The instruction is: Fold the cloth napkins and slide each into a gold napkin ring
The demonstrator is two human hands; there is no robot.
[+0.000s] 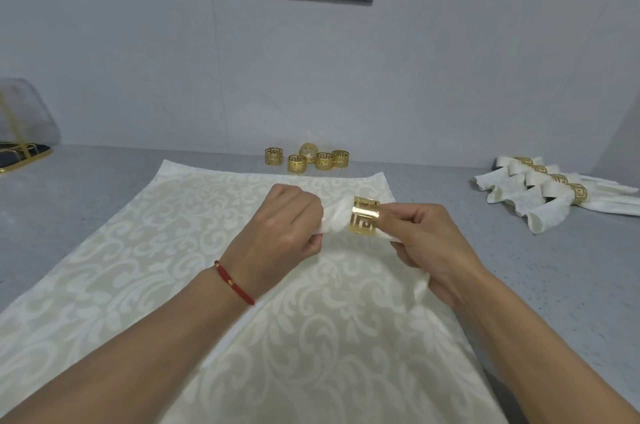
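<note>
My left hand (289, 221) is fisted tight on the leading end of the rolled cloth napkin (337, 215), held above the flat damask cloth (173, 250) on the table (519, 267). My right hand (426, 243) pinches the gold napkin ring (365, 215), already around the roll. I should keep the roll compact, pull straight through, and centre the ring like those in the finished pile (554, 191).

hands (289, 228) threading napkin (334, 215), gold ring (365, 215)
</note>
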